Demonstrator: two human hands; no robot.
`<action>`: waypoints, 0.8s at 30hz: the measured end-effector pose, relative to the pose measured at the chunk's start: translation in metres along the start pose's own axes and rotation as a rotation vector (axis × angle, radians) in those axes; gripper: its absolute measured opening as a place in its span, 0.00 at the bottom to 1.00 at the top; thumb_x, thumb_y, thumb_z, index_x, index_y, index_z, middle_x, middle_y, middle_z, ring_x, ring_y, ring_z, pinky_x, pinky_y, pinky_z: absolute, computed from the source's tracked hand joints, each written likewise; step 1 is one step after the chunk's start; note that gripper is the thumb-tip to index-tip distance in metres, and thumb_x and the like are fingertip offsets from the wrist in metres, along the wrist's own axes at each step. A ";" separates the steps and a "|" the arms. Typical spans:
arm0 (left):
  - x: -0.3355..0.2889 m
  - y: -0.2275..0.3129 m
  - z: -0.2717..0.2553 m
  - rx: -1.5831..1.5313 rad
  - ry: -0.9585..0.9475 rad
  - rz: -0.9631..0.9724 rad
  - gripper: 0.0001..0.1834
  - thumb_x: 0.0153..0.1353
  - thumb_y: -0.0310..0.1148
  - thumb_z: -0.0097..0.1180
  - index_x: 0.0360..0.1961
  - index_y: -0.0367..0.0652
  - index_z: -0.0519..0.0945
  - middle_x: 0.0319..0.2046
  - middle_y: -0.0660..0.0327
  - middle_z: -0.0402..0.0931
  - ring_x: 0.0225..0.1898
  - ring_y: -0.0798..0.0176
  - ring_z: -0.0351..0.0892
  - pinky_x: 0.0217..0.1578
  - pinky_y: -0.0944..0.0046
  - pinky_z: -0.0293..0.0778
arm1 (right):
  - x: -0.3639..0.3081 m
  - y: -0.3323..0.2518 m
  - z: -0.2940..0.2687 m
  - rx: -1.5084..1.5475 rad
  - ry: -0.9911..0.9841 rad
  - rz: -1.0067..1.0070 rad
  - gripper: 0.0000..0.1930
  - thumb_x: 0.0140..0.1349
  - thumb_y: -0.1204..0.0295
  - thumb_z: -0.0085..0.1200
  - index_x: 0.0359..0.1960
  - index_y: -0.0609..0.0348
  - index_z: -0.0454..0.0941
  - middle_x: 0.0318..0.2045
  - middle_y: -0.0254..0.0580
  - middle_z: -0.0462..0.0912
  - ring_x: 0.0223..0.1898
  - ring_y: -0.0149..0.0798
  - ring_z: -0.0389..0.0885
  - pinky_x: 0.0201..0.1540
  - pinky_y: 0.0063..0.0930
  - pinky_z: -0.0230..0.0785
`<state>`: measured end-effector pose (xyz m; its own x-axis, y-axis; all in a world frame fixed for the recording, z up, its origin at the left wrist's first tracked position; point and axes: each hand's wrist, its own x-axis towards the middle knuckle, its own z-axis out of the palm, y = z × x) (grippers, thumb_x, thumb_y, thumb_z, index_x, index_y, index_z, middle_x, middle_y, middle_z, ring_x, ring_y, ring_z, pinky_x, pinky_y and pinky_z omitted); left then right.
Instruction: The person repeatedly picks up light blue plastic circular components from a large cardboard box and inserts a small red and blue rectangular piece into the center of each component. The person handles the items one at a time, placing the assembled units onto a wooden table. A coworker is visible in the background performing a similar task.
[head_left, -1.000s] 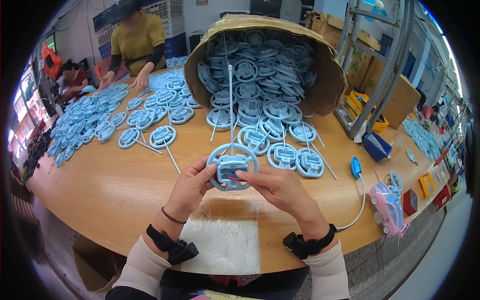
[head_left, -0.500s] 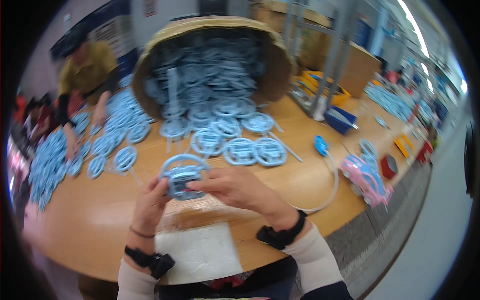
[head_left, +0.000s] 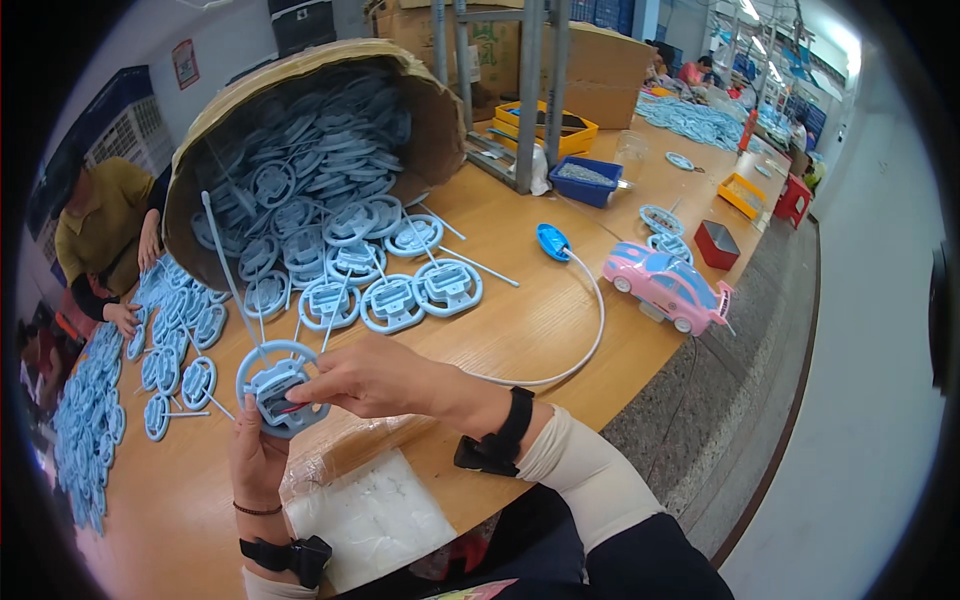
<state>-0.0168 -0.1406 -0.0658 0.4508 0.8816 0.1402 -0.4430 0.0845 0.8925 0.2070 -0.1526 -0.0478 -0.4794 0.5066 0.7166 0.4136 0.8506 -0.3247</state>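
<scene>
Pale-blue plastic steering wheel [head_left: 272, 382] held above the tabletop [head_left: 510, 340], toward its near edge.
Left hand [head_left: 258, 458] grasps the smooth ring at its lower left; right hand [head_left: 372, 378] sets fingertips at the boxy centre by a thin red strip, pinch not confirmable. Slender rod [head_left: 231, 270] rises from the ring. Wrinkled whitish sheet [head_left: 375, 520] at near edge; glossy pink toy car [head_left: 665, 285] at right edge; rough cardboard drum [head_left: 437, 135] behind.

A blue steering wheel [head_left: 273, 383] is held by the left hand [head_left: 258, 462] and touched at its centre by the right hand [head_left: 368, 378]; more wheels [head_left: 340, 150] are heaped in a cardboard drum [head_left: 436, 130] on the bench [head_left: 520, 345].
</scene>
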 end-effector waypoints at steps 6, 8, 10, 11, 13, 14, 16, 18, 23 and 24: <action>0.006 -0.019 -0.013 -0.135 -0.014 -0.001 0.23 0.68 0.44 0.35 0.56 0.39 0.64 0.51 0.55 0.70 0.51 0.59 0.72 0.52 0.56 0.69 | -0.001 0.003 0.003 0.025 -0.034 0.077 0.14 0.51 0.73 0.54 0.40 0.43 0.79 0.26 0.37 0.79 0.28 0.42 0.78 0.27 0.32 0.69; 0.008 -0.020 -0.015 -0.167 0.028 0.016 0.24 0.68 0.44 0.36 0.56 0.36 0.63 0.51 0.54 0.70 0.51 0.60 0.71 0.53 0.58 0.68 | 0.000 0.004 0.007 0.023 -0.038 0.092 0.13 0.51 0.73 0.54 0.40 0.43 0.79 0.26 0.37 0.78 0.29 0.43 0.78 0.28 0.33 0.69; 0.003 -0.018 -0.022 -0.083 0.069 -0.017 0.23 0.68 0.44 0.35 0.56 0.37 0.64 0.51 0.55 0.70 0.51 0.60 0.71 0.52 0.59 0.68 | 0.001 0.005 0.013 0.036 -0.066 0.128 0.13 0.51 0.73 0.54 0.40 0.44 0.80 0.28 0.38 0.79 0.30 0.44 0.78 0.28 0.33 0.69; 0.002 -0.015 -0.027 -0.038 0.094 -0.033 0.23 0.68 0.43 0.35 0.56 0.37 0.64 0.51 0.55 0.70 0.51 0.61 0.71 0.52 0.59 0.68 | 0.003 0.007 0.018 0.045 -0.090 0.147 0.13 0.52 0.73 0.54 0.40 0.44 0.80 0.29 0.38 0.79 0.30 0.44 0.78 0.29 0.33 0.69; 0.004 -0.005 -0.040 0.020 0.128 0.021 0.23 0.68 0.43 0.34 0.56 0.38 0.64 0.51 0.56 0.70 0.51 0.61 0.71 0.52 0.59 0.68 | 0.003 0.014 0.022 0.160 -0.096 0.198 0.14 0.53 0.73 0.54 0.42 0.44 0.79 0.32 0.39 0.80 0.32 0.43 0.79 0.32 0.31 0.70; 0.008 0.003 -0.051 0.055 0.151 0.055 0.23 0.68 0.43 0.34 0.56 0.38 0.64 0.51 0.56 0.70 0.51 0.61 0.71 0.52 0.59 0.68 | -0.003 0.017 0.012 0.262 -0.069 0.231 0.15 0.54 0.74 0.53 0.44 0.44 0.79 0.34 0.39 0.81 0.33 0.41 0.79 0.34 0.30 0.70; 0.036 0.024 -0.102 -0.121 0.332 0.189 0.25 0.67 0.45 0.37 0.57 0.36 0.61 0.54 0.54 0.66 0.55 0.59 0.67 0.56 0.57 0.65 | -0.003 0.015 -0.013 0.361 0.041 0.293 0.18 0.54 0.76 0.53 0.47 0.45 0.77 0.38 0.40 0.81 0.34 0.37 0.78 0.36 0.26 0.70; 0.078 0.064 -0.128 -0.477 0.520 0.231 0.28 0.66 0.46 0.40 0.58 0.34 0.60 0.57 0.52 0.63 0.58 0.56 0.64 0.58 0.55 0.61 | -0.006 0.018 -0.039 0.256 0.116 0.404 0.19 0.54 0.79 0.53 0.48 0.50 0.77 0.37 0.40 0.81 0.33 0.36 0.77 0.35 0.23 0.68; 0.118 0.056 -0.181 -0.365 0.316 -0.144 0.26 0.61 0.50 0.47 0.49 0.37 0.70 0.49 0.53 0.73 0.50 0.56 0.72 0.49 0.58 0.70 | 0.014 0.004 -0.074 0.203 0.403 0.637 0.18 0.55 0.80 0.53 0.49 0.54 0.76 0.21 0.37 0.72 0.21 0.31 0.68 0.25 0.21 0.61; 0.134 0.023 -0.175 -0.172 0.284 -0.279 0.20 0.59 0.47 0.51 0.39 0.39 0.74 0.35 0.59 0.77 0.36 0.61 0.77 0.38 0.64 0.74 | 0.019 0.002 -0.079 0.158 0.412 0.643 0.18 0.55 0.80 0.53 0.49 0.55 0.76 0.20 0.37 0.72 0.22 0.31 0.68 0.25 0.21 0.60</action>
<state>-0.1020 0.0611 -0.1016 0.3513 0.9048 -0.2407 -0.4683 0.3924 0.7917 0.2604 -0.1525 0.0140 0.1564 0.8403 0.5190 0.3830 0.4328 -0.8161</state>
